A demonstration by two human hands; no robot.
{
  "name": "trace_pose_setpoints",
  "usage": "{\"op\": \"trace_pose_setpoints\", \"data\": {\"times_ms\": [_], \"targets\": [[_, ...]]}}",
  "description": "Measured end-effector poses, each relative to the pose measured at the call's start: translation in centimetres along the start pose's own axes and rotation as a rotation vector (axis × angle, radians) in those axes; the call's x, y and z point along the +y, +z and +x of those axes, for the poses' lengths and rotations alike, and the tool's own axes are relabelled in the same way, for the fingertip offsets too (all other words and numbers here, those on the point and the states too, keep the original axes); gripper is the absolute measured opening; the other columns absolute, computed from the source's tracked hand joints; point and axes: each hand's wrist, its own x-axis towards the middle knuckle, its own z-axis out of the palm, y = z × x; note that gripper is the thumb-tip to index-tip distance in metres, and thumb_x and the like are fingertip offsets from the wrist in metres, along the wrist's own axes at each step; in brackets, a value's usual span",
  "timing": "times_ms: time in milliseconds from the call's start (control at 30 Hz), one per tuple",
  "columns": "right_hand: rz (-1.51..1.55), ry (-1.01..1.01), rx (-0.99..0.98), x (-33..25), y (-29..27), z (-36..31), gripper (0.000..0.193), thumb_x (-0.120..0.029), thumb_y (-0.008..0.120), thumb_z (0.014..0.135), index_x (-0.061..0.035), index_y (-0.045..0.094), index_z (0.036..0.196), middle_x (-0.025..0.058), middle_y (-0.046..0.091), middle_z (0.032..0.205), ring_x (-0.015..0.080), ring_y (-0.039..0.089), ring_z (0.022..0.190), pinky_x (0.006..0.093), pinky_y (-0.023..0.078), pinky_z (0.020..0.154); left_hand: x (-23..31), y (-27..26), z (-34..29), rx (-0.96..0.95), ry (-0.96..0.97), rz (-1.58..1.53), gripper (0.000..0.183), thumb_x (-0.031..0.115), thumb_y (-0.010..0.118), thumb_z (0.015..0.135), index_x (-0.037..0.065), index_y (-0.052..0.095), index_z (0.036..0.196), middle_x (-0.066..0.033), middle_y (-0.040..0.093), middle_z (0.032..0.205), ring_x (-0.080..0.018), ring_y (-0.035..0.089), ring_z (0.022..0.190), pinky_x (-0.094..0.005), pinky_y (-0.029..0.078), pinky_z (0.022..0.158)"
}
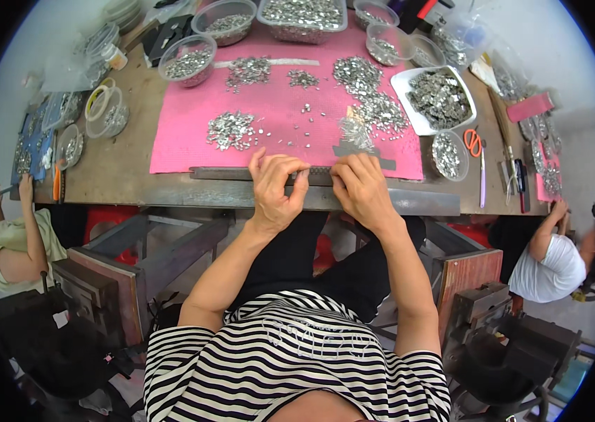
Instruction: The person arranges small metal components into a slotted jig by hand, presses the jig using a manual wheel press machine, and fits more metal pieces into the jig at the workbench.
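My left hand [278,186] is closed in a pinch at the front edge of the pink mat [185,130], thumb against fingers. Just right of it, my right hand [363,188] has its fingers curled down the same way. Both rest at a long dark metal bar [223,173] lying along the mat's edge. In the gap between them shows a short textured grey stretch [320,171], too small to make out. Whatever the fingertips pinch is hidden. Beyond the hands lie loose heaps of small silvery metal pieces [230,131], with a larger heap [380,112] to the right.
Clear tubs of metal pieces [188,62] line the back. On the right stand a white tray [410,121], orange-handled scissors [473,143] and a brush [500,116]. A steel rail [424,202] borders the table's front. Other people work at left [12,246] and right [547,260].
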Motion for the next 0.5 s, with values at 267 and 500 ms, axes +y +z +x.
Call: {"op": "trace_pose_setpoints", "data": {"times_ms": [267, 500], "targets": [[-0.184, -0.075, 0.054, -0.4, 0.5, -2.9, 0.035, -0.004, 0.072, 0.078, -0.0025, 0.067, 0.113, 0.0110, 0.065, 0.117, 0.0297, 0.062, 0.109, 0.0452, 0.044, 0.098, -1.9, -3.7, 1.3, 0.012, -0.106, 0.139, 0.015, 0.003, 0.071, 0.084, 0.009, 0.069, 0.098, -0.0040, 0.069, 0.097, -0.0241, 0.063, 0.097, -0.0488, 0.037, 0.105], [0.017, 0.009, 0.168, -0.5, 1.7, 1.3, 0.022, 0.000, 0.071, 0.083, -0.0041, 0.070, 0.104, 0.0094, 0.067, 0.104, 0.0282, 0.063, 0.100, 0.0417, 0.043, 0.088, -4.8, -6.8, 3.2, -0.104, -0.170, 0.392, 0.008, 0.016, 0.075, 0.085, 0.014, 0.072, 0.093, 0.0008, 0.064, 0.087, -0.0210, 0.058, 0.091, -0.0445, 0.033, 0.098]]}}
